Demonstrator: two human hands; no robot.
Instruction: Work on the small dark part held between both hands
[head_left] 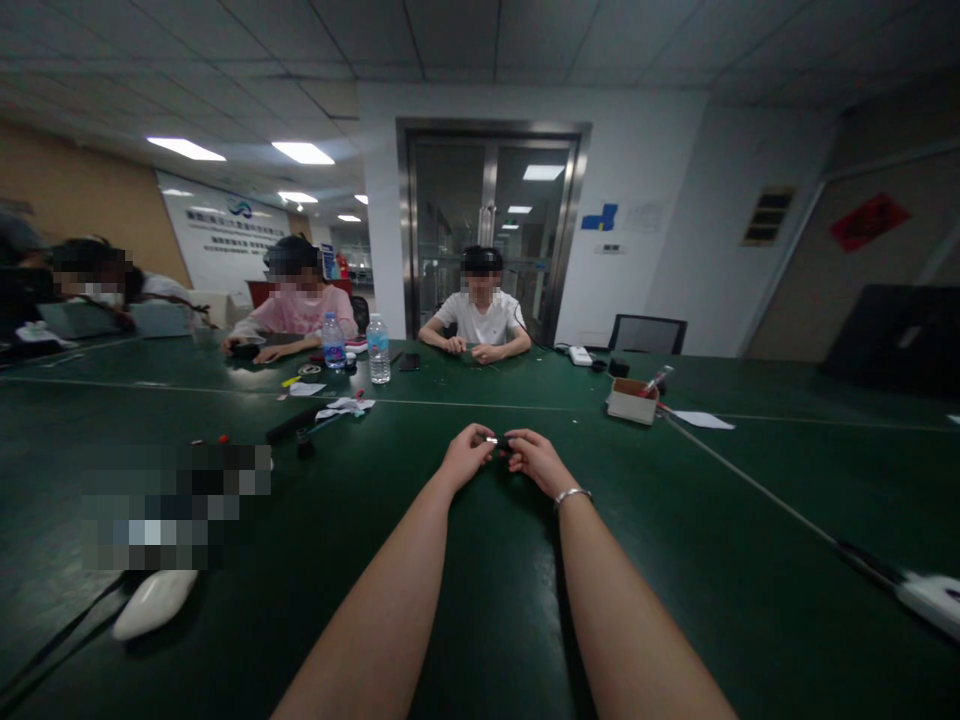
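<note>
My left hand and my right hand meet in front of me, just above the green table. Between their fingertips is a small black piece with a shiny silver end, too small for me to tell its kind. The left thumb and fingers pinch the silver end. On the black end, the right fingers are closed, partly hiding it. A silver bracelet circles my right wrist.
Left on the green table lie a white rounded object, a black item and crumpled paper. Two water bottles stand farther back. A small box and cable are right. People sit opposite.
</note>
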